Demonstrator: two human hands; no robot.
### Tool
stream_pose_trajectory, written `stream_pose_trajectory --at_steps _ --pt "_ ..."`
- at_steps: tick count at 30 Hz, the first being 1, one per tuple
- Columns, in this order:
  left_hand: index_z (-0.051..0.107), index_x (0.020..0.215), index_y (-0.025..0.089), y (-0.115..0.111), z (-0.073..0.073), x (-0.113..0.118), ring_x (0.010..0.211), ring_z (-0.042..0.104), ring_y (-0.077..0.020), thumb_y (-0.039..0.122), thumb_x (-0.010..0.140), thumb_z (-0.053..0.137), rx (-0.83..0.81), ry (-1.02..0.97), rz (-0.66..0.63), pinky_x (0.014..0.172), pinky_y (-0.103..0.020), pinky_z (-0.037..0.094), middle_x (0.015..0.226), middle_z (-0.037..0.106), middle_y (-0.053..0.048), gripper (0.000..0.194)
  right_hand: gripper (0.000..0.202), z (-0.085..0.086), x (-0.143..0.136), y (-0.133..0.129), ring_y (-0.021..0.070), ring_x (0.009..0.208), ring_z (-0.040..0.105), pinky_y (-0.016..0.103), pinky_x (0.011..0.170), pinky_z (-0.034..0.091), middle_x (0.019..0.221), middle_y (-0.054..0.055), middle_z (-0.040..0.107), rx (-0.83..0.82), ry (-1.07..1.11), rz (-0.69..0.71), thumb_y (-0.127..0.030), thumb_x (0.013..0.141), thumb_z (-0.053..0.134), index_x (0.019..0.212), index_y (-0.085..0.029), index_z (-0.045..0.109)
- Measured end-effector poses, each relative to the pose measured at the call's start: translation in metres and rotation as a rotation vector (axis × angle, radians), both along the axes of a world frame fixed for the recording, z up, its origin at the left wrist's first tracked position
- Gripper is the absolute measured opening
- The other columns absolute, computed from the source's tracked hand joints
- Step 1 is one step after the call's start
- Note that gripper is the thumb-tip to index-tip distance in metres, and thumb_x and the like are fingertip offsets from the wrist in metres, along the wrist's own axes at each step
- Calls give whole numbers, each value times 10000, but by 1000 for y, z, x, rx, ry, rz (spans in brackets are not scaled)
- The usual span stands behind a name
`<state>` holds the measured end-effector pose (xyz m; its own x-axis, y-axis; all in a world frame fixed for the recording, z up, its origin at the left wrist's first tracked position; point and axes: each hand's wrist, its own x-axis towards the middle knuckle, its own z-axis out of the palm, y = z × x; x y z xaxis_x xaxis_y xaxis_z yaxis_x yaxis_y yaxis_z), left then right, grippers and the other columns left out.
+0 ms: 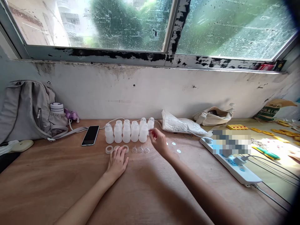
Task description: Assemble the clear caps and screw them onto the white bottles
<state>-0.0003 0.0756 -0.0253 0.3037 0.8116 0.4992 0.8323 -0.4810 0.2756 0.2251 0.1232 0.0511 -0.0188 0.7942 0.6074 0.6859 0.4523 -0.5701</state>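
Several small frosted-white bottles [126,132] stand upright in a close group at the middle of the table, a few with rounded clear tops. In front of them lie white rings [109,149] on the left and clear rings [140,150] on the right. My left hand [117,161] rests palm down, fingers stretched out over the white rings and partly covering them. Beside the rightmost front bottle [143,134], my right hand [159,142] is raised with its fingers pinched together; what is between the fingertips is too small to tell. Small white discs [178,151] lie just beyond my right wrist.
A phone [90,135] and a grey backpack [28,109] sit to the left. Behind on the right are a silvery-white pouch [180,123] and a cream bag [213,116]. A white power strip [234,168] with cables runs along the right, near yellow pieces [237,127].
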Motion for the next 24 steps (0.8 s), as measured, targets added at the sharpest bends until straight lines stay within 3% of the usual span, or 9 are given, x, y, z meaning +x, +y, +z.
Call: stream_pose_trajectory --at_steps 4,7,12,18,21,24 --pt "529 1041 199 -2 0 1 1115 394 -285 233 799 423 -3 41 -29 906 -443 290 1150 516 -113 266 176 -56 7 -21 170 613 498 277 585 375 638 11 501 -179 -10 7 -191 776 394 886 -193 531" --pt "554 936 201 -3 3 0 1111 401 -281 247 787 449 -2 20 -83 910 -434 297 1149 515 -108 188 243 -79 10 -25 173 646 512 282 605 391 689 16 503 -262 -90 -6 -170 746 405 963 -190 513" --pt "551 837 192 -2 2 0 1106 412 -281 275 784 466 -62 -37 -132 911 -440 293 1138 529 -112 130 145 -81 7 -28 181 704 520 304 664 410 815 54 510 -260 -184 6 -259 782 426 850 -189 534" --pt "549 798 195 -3 10 0 1071 444 -273 292 788 481 -152 -182 -186 931 -465 247 1054 583 -97 119 155 -77 5 -30 161 682 525 280 631 422 808 41 525 -189 -75 -12 -276 762 484 883 -184 455" --pt "532 738 187 -8 16 7 991 490 -237 332 772 520 -318 -470 -263 887 -400 330 1043 573 -81 150 152 -80 -1 -33 146 647 520 258 589 427 743 19 519 -106 -22 10 -216 747 493 883 -187 432" --pt "507 856 182 -13 18 17 908 537 -187 360 762 547 -586 -923 -305 812 -324 404 1011 554 -74 205 163 -81 -13 -40 122 603 506 241 564 435 764 21 517 -20 -7 93 -169 773 458 933 -195 440"
